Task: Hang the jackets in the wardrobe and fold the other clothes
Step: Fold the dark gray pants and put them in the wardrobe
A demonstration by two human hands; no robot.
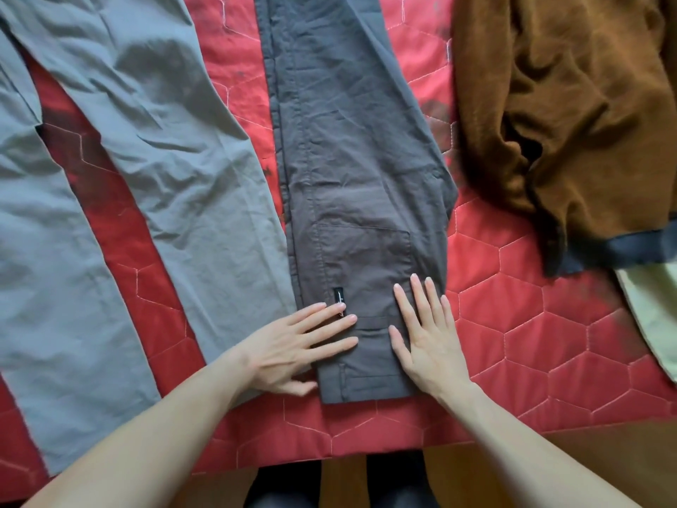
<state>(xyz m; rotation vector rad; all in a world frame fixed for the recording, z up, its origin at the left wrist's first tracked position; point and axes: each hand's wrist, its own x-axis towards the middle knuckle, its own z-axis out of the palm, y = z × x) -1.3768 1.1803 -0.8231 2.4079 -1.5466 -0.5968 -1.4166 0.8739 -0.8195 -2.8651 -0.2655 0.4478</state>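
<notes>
Here, in the head view, the dark shirt (351, 199) lies flat along the red quilt (531, 324), already narrowed into a long strip with its sides turned in, its button edge running up the left side and a chest pocket and small black label (337, 292) showing near the near end. That layout looks deliberate: a strip this shape is ready to be folded end over end, and both hands sit at the near end to flatten it first. The left hand (293, 342) comes in from the left with fingers straight and spread, its fingertips lying over the shirt's left edge by the label while the palm rests partly on the grey trousers (154, 185) beside it. The right hand (425, 335) lies wholly on the shirt, palm down, fingers straight and pointing away, just inside the right edge. Neither hand grasps anything; both press flat, probably smoothing creases or pinning the cloth. The shirt therefore lies directly under both hands and stretches away from them. The trousers spread out on the left, touching the shirt's edge near the hands. The brown jacket (568, 115) lies crumpled on the right, well apart from the hands, not yet hung, with a pale cloth (652, 317) under its near edge.
</notes>
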